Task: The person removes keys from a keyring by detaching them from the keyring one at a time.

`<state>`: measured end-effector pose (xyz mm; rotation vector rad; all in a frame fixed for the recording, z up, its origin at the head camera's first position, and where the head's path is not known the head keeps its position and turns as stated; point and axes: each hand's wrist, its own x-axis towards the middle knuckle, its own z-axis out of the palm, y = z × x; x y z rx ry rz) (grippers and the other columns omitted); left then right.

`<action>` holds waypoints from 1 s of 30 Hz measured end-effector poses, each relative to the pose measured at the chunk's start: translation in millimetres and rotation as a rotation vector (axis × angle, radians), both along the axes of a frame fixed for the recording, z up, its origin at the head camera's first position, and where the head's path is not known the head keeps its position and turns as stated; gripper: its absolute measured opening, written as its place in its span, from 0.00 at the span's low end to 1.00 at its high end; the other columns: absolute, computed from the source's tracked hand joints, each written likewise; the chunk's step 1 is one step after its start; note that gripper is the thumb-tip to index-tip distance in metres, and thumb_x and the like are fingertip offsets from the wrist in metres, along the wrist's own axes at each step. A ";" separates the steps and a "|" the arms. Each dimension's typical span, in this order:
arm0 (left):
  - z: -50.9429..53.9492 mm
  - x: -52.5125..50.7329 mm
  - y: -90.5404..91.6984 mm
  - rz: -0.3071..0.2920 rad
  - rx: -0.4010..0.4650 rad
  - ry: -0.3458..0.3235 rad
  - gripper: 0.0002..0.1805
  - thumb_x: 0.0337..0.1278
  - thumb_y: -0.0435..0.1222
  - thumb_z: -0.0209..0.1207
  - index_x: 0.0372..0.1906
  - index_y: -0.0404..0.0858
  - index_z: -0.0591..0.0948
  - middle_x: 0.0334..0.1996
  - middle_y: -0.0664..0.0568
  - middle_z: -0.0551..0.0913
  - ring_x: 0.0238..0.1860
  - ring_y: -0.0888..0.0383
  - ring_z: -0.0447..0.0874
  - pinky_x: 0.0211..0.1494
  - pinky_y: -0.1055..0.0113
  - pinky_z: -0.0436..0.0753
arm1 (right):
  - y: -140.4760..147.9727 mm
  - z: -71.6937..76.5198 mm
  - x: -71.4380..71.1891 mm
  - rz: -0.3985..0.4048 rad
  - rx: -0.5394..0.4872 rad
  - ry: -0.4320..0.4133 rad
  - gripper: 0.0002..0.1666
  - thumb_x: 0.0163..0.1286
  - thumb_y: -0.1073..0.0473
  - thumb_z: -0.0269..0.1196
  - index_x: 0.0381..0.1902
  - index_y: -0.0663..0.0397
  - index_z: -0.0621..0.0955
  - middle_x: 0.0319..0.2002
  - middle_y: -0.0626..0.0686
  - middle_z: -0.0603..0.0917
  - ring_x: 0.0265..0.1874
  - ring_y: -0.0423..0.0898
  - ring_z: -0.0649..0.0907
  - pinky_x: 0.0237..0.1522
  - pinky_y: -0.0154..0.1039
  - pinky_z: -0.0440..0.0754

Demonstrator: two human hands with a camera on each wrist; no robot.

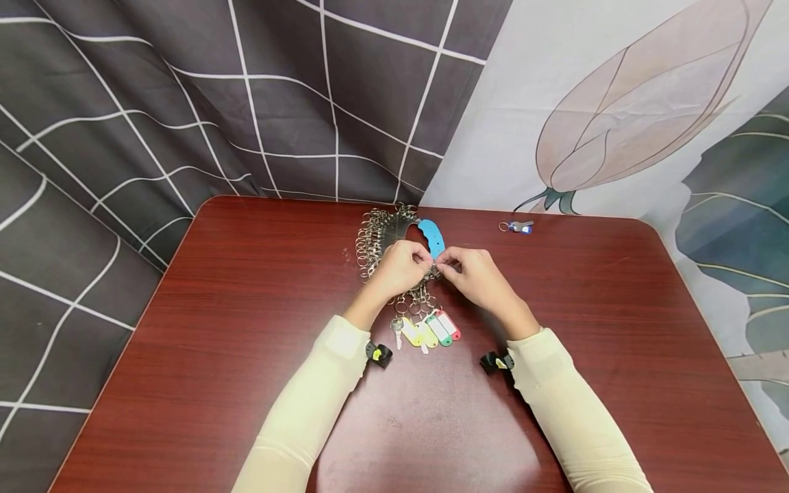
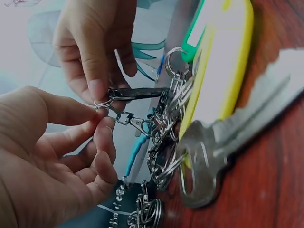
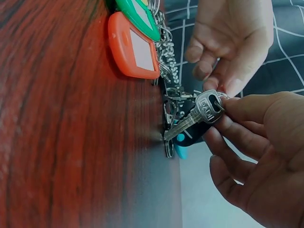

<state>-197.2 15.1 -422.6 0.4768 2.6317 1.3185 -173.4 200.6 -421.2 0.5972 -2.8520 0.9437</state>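
Both hands meet at a split ring (image 2: 101, 103) joined by a swivel clasp (image 2: 135, 122) to a large key holder with a blue handle (image 1: 433, 237). My left hand (image 1: 403, 266) pinches this ring between thumb and fingers. My right hand (image 1: 473, 274) pinches a silver key (image 3: 207, 108) by its head, right at the ring. Whether the key is threaded on it is hard to tell. Toward me lie a yellow key tag (image 2: 221, 66), a green tag (image 3: 138, 18), a red tag (image 3: 135, 47) and another silver key (image 2: 204, 161), attached to the holder's rings.
Several more clasps and rings (image 1: 370, 239) fan out along the holder's left side. A key with a blue tag (image 1: 519, 226) lies apart at the back right of the brown table (image 1: 616, 356). Behind the table hang a dark grid curtain (image 1: 277, 103) and a flower-print cloth (image 1: 511, 116).
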 end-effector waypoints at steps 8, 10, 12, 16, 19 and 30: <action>2.7 0.9 -3.3 -0.001 0.067 -0.112 0.06 0.58 0.32 0.62 0.36 0.37 0.89 0.32 0.50 0.87 0.34 0.60 0.80 0.41 0.71 0.77 | -0.1 0.4 1.4 0.024 0.005 0.040 0.03 0.72 0.62 0.67 0.39 0.54 0.88 0.36 0.52 0.90 0.31 0.46 0.85 0.38 0.45 0.83; 2.3 1.2 -2.8 -0.013 0.053 -0.120 0.04 0.58 0.33 0.64 0.36 0.38 0.87 0.31 0.51 0.87 0.34 0.60 0.81 0.41 0.71 0.78 | 0.1 1.1 1.8 0.029 0.006 0.050 0.03 0.72 0.62 0.67 0.39 0.54 0.88 0.36 0.52 0.90 0.31 0.46 0.84 0.38 0.45 0.83; 1.7 1.4 -2.1 -0.023 0.036 -0.114 0.03 0.58 0.34 0.66 0.35 0.39 0.87 0.31 0.52 0.87 0.34 0.60 0.82 0.42 0.70 0.77 | 0.3 1.2 1.7 0.033 0.002 0.054 0.03 0.72 0.62 0.67 0.38 0.55 0.88 0.35 0.52 0.90 0.31 0.47 0.84 0.38 0.45 0.83; -0.4 2.3 -0.6 -0.030 0.000 -0.061 0.05 0.59 0.36 0.70 0.34 0.39 0.87 0.30 0.52 0.88 0.33 0.60 0.82 0.42 0.69 0.78 | 0.4 0.1 1.0 0.041 -0.015 0.056 0.03 0.71 0.62 0.68 0.38 0.55 0.88 0.34 0.52 0.90 0.31 0.47 0.85 0.38 0.45 0.83; -2.9 2.2 0.5 -0.035 -0.032 -0.003 0.05 0.60 0.37 0.70 0.32 0.40 0.87 0.29 0.53 0.88 0.32 0.61 0.82 0.41 0.69 0.78 | 0.4 -0.8 0.6 0.039 -0.023 0.062 0.02 0.71 0.62 0.68 0.38 0.54 0.88 0.34 0.52 0.90 0.31 0.47 0.85 0.38 0.45 0.83; -0.5 4.2 2.2 -0.031 -0.052 0.068 0.04 0.59 0.35 0.70 0.30 0.41 0.88 0.26 0.53 0.87 0.31 0.60 0.82 0.41 0.69 0.80 | 1.3 -2.3 0.7 -0.025 -0.024 0.075 0.02 0.70 0.61 0.69 0.36 0.52 0.88 0.33 0.51 0.90 0.28 0.47 0.82 0.36 0.45 0.80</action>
